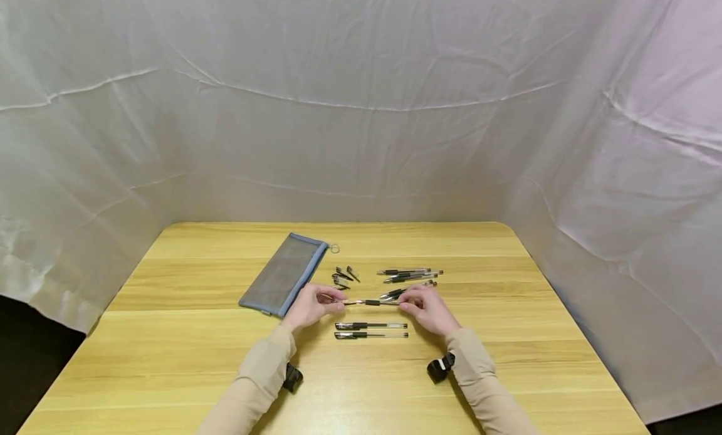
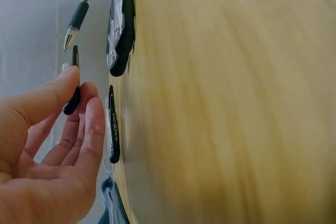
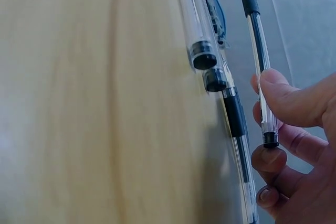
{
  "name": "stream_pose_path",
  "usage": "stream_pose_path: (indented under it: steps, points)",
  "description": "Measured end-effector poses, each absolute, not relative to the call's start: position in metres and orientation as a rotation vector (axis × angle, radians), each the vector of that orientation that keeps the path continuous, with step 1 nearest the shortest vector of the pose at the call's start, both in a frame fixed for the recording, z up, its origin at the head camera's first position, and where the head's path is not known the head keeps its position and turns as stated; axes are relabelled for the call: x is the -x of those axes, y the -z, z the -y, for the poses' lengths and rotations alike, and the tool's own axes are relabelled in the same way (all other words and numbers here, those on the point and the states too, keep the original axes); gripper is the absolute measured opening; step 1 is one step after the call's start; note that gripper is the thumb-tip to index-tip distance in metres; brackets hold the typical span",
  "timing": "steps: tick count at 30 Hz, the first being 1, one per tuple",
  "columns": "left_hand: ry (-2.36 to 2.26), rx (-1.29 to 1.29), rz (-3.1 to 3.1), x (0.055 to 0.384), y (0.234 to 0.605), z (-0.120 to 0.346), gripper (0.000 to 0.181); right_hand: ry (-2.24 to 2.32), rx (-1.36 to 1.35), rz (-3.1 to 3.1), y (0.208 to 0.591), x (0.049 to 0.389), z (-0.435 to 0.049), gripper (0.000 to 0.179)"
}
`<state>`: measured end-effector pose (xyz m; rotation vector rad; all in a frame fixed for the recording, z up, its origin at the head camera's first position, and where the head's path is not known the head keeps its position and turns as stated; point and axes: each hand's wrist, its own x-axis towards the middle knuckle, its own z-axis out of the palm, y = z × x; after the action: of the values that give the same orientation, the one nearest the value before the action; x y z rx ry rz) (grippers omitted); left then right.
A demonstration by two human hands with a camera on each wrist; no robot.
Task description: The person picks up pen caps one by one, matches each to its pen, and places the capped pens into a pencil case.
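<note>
My left hand (image 1: 314,306) pinches a black-clipped pen cap (image 2: 76,60) between thumb and fingers. A clear-barrelled gel pen (image 1: 372,303) with a black grip is held near its rear end by my right hand (image 1: 431,309). Its bare metal tip points at the cap, with a small gap between them in the left wrist view. Two capped pens (image 1: 371,326) lie parallel on the table, nearer the body than the hands. Just beyond the left hand are several loose caps (image 1: 341,276). Several uncapped pens (image 1: 407,276) lie beyond the right hand.
A blue-edged mesh zip pouch (image 1: 284,269) lies slanted on the wooden table (image 1: 507,360), left of the caps, with a ring at its far corner. A pale cloth (image 1: 361,140) hangs behind and along the sides of the table.
</note>
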<state>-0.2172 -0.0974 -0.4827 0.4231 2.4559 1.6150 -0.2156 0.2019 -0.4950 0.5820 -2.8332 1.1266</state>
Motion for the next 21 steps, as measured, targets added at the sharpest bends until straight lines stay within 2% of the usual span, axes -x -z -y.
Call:
stream_pose_path:
  steps: [21]
  points:
    - [-1.64,-0.511,-2.405,0.2157,0.4823,0.0965,0.021,-1.15,-0.582,2.863,0.4955,0.2163,-0.1972,0.008]
